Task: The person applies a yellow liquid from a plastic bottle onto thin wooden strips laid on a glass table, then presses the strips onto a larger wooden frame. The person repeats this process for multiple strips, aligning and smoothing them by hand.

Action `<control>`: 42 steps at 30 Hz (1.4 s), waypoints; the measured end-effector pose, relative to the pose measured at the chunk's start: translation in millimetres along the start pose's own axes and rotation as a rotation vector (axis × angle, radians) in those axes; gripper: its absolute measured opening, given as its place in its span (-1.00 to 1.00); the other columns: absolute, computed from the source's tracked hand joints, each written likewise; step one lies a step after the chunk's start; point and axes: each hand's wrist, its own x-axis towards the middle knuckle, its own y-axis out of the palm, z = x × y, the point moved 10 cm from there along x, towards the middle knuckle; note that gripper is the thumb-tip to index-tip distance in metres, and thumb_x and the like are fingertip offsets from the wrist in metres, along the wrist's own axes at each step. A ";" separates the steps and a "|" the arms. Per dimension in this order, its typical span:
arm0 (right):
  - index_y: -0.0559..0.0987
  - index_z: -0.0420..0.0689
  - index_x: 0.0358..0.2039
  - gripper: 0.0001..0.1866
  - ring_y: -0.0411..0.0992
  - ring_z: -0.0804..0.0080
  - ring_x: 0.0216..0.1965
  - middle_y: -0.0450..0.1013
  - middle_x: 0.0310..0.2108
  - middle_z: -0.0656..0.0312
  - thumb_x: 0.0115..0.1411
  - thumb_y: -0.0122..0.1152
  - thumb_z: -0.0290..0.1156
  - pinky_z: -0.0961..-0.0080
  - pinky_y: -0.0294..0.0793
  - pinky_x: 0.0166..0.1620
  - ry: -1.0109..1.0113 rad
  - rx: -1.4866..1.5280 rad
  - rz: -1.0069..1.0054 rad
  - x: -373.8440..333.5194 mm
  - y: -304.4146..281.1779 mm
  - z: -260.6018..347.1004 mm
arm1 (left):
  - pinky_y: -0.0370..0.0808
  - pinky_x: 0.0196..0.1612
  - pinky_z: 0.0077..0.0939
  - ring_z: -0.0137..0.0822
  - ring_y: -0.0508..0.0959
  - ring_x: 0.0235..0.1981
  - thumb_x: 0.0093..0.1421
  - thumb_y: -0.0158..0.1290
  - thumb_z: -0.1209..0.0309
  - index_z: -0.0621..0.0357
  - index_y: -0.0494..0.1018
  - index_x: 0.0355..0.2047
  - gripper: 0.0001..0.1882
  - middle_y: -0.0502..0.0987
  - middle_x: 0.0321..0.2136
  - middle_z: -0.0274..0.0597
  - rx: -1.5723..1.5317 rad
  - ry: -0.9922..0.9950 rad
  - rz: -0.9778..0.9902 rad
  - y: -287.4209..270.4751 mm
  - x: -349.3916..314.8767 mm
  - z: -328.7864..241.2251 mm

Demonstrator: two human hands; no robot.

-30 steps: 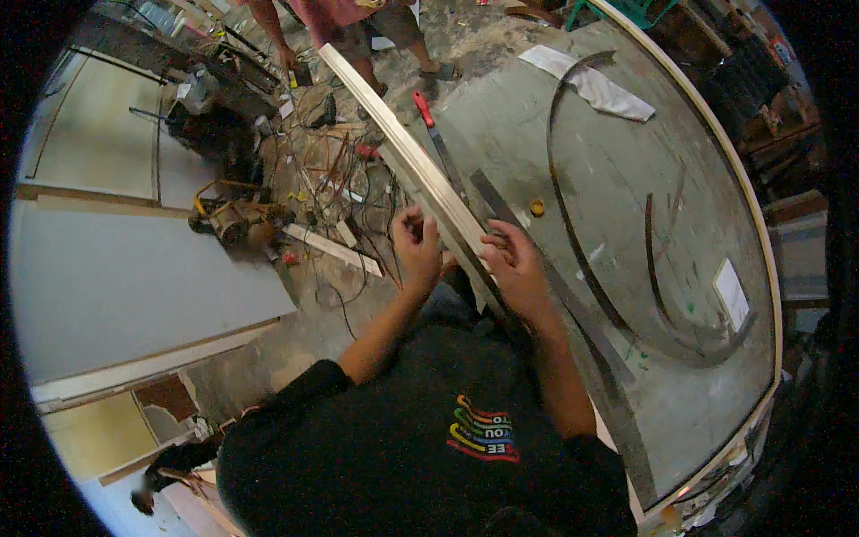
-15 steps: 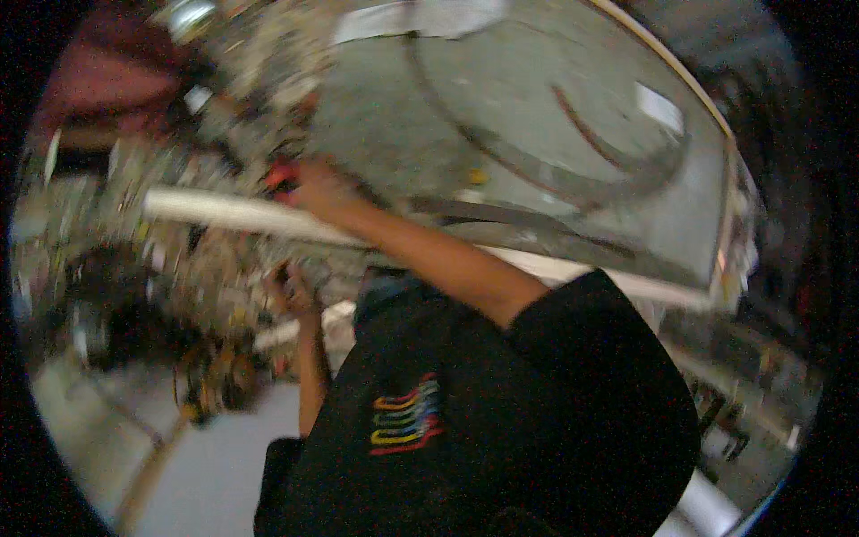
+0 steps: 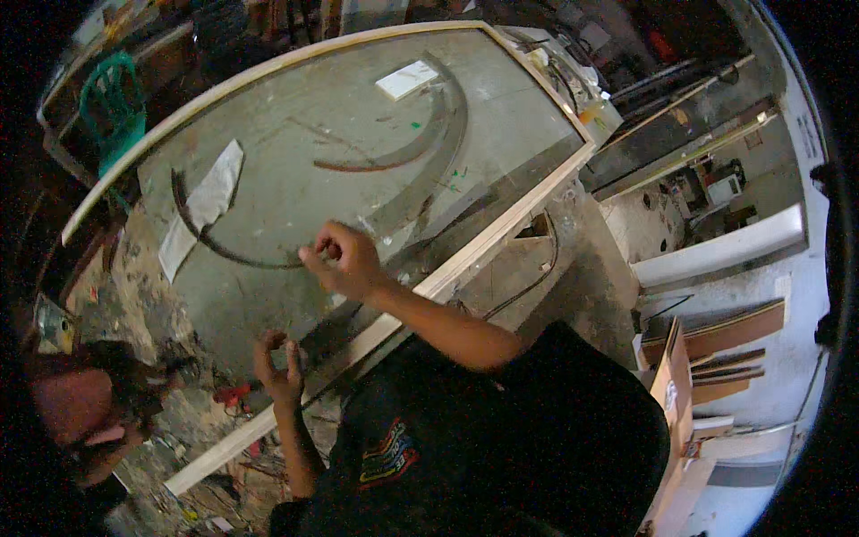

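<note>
My right hand point(image 3: 344, 261) is raised over the grey panel, its fingers curled round toward the thumb. Whatever it pinches, if anything, is too small to make out. Lower and to the left, my left hand point(image 3: 279, 362) is held up above the near wooden strip, thumb and fingers bent into a ring with the tips close together; nothing can be made out between them. A large grey panel point(image 3: 268, 309) lies under both hands. Along its near side runs a pale wooden strip point(image 3: 394, 324). A dark curved strip point(image 3: 234, 255) rests on the panel beyond my right hand.
A white sheet point(image 3: 215, 192) and a small white rectangular piece point(image 3: 407, 80) lie on the panel. A red object point(image 3: 233, 396) sits among scraps at lower left. A green plastic chair point(image 3: 112, 107) stands beyond. Boards point(image 3: 725, 331) lean at right.
My view has swung right, toward the panel. My right hand has left the red object, which now lies apart from it. Both hands are now raised with curled fingers.
</note>
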 end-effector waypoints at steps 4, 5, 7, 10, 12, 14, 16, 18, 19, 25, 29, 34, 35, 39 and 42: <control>0.54 -0.12 -0.21 -0.53 0.46 0.42 -0.41 0.47 -0.44 0.23 0.17 0.38 0.04 0.42 0.47 -0.27 0.073 0.105 0.110 -12.9 -20.4 -19.8 | 0.47 -0.11 -0.37 -0.21 0.55 -0.26 0.30 0.14 0.48 0.29 0.51 -0.11 -0.80 0.58 -0.26 -0.08 -0.102 0.113 0.028 57.9 32.1 -33.2; 0.55 -0.11 -0.12 -0.50 0.48 0.40 -0.37 0.49 -0.40 0.21 0.17 0.38 0.05 0.42 0.49 -0.23 0.146 0.129 0.203 -19.2 -17.3 -33.4 | 0.47 -0.11 -0.37 -0.23 0.55 -0.25 0.29 0.16 0.46 0.28 0.51 -0.06 -0.76 0.58 -0.27 -0.09 -0.062 0.052 0.070 66.9 37.8 -30.1; 0.52 -0.11 0.02 -0.42 0.51 0.34 -0.35 0.52 -0.30 0.18 0.18 0.37 0.06 0.38 0.52 -0.20 0.079 -0.049 0.173 -25.8 -46.2 -53.7 | 0.47 -0.11 -0.38 -0.23 0.56 -0.25 0.29 0.19 0.43 0.29 0.51 -0.03 -0.72 0.58 -0.27 -0.07 -0.025 -0.094 0.148 79.6 42.7 -19.0; 0.49 -0.13 0.12 -0.36 0.54 0.22 -0.29 0.55 -0.08 0.14 0.18 0.36 0.05 0.31 0.56 -0.12 0.108 -0.151 -0.039 -13.3 -143.9 -124.4 | 0.48 -0.08 -0.34 -0.20 0.56 -0.21 0.29 0.22 0.36 0.29 0.51 0.00 -0.66 0.59 -0.24 -0.05 0.094 -0.243 0.280 93.9 39.1 -8.9; 0.53 -0.11 -0.08 -0.66 0.50 0.32 -0.21 0.51 -0.17 0.14 0.21 0.36 -0.25 0.32 0.54 -0.08 0.236 -0.184 -0.495 8.3 -287.5 -194.1 | 0.48 -0.05 -0.30 -0.16 0.56 -0.16 0.29 0.24 0.33 0.30 0.50 0.01 -0.63 0.59 -0.18 -0.02 0.235 -0.420 0.320 101.8 36.0 2.3; 0.51 -0.13 -0.19 -0.84 0.46 0.37 -0.44 0.46 -0.27 0.22 0.28 0.26 -0.37 0.37 0.54 -0.37 -0.149 -0.402 -0.902 36.8 -455.1 -216.9 | 0.48 0.01 -0.23 -0.10 0.56 -0.11 0.29 0.24 0.31 0.31 0.49 0.03 -0.59 0.59 -0.11 0.01 0.417 -0.669 0.317 103.9 26.0 9.3; 0.43 -0.09 -0.22 -0.73 0.43 0.35 -0.49 0.43 -0.35 0.19 0.33 0.12 -0.14 0.35 0.47 -0.48 0.302 0.651 -1.013 72.1 -615.6 -368.6 | 0.45 0.07 -0.19 -0.05 0.55 -0.03 0.29 0.24 0.31 0.31 0.48 0.05 -0.58 0.56 -0.02 0.05 0.573 -0.509 0.246 123.9 39.9 -23.0; 0.34 -0.01 -0.15 -0.58 0.44 0.25 -0.48 0.45 -0.27 0.16 0.28 0.04 0.09 0.22 0.48 -0.43 0.395 1.452 -1.252 107.7 -743.5 -474.4 | 0.38 0.19 -0.16 -0.01 0.51 0.10 0.29 0.23 0.35 0.33 0.46 0.09 -0.56 0.52 0.08 0.10 0.612 -0.399 0.200 178.1 49.1 -52.5; 0.37 -0.11 -0.05 -0.50 0.47 0.19 -0.33 0.47 -0.21 0.09 0.29 0.00 0.09 0.19 0.54 -0.30 0.352 1.575 -1.170 139.3 -804.6 -508.2 | 0.35 0.24 -0.14 0.01 0.46 0.17 0.26 0.25 0.34 0.32 0.43 0.14 -0.50 0.49 0.11 0.12 0.562 -0.274 0.210 225.5 55.0 -71.7; 0.52 -0.03 0.10 -0.41 0.50 0.10 0.01 0.53 0.02 0.16 0.31 -0.16 0.12 0.01 0.60 -0.09 0.067 1.495 -1.105 223.2 -1007.1 -658.5 | 0.09 0.41 0.13 0.28 0.17 0.39 0.26 0.18 0.07 0.22 0.15 0.40 -0.17 0.18 0.39 0.21 0.598 -0.020 0.505 518.2 45.3 -128.4; 0.53 -0.01 0.11 -0.37 0.49 0.10 0.02 0.50 0.05 0.16 0.30 -0.17 0.18 0.04 0.60 -0.10 0.126 1.555 -0.845 291.0 -1040.9 -677.5 | 0.05 0.42 0.19 0.29 0.15 0.39 0.29 0.13 0.25 0.18 0.23 0.36 -0.33 0.20 0.38 0.20 0.807 0.052 0.641 571.3 38.6 -115.5; 0.50 -0.03 0.11 -0.37 0.50 0.17 -0.05 0.50 -0.01 0.15 0.30 -0.13 0.19 0.16 0.61 -0.15 0.027 1.555 -0.821 331.3 -1060.9 -699.6 | 0.19 0.35 0.17 0.23 0.40 0.20 0.21 0.16 0.41 0.24 0.46 0.05 -0.60 0.48 0.08 0.15 0.759 -0.238 0.763 598.1 24.9 -100.8; 0.50 -0.03 0.11 -0.37 0.50 0.18 -0.06 0.50 -0.02 0.14 0.30 -0.12 0.19 0.19 0.61 -0.16 0.020 1.558 -0.824 336.0 -1060.8 -708.6 | 0.30 0.19 0.12 0.17 0.44 0.06 0.13 0.20 0.45 0.25 0.48 -0.01 -0.61 0.50 -0.06 0.10 0.637 -0.146 0.798 624.7 26.8 -116.6; 0.48 -0.04 0.11 -0.37 0.51 0.23 -0.12 0.49 -0.07 0.13 0.30 -0.09 0.20 0.29 0.62 -0.20 0.005 1.589 -0.797 344.5 -1065.2 -751.9 | 0.41 -0.03 0.01 0.05 0.50 -0.15 0.08 0.20 0.46 0.24 0.51 -0.16 -0.71 0.52 -0.24 -0.05 0.490 -0.311 0.751 732.6 45.7 -136.8; 0.46 -0.05 0.11 -0.37 0.51 0.27 -0.16 0.49 -0.10 0.13 0.30 -0.06 0.20 0.36 0.62 -0.24 -0.046 1.587 -0.712 352.6 -1070.0 -781.2 | 0.39 0.03 0.04 0.05 0.49 -0.05 0.17 0.17 0.33 0.17 0.50 -0.05 -0.65 0.51 -0.12 -0.03 0.503 -0.047 0.802 820.2 77.1 -178.3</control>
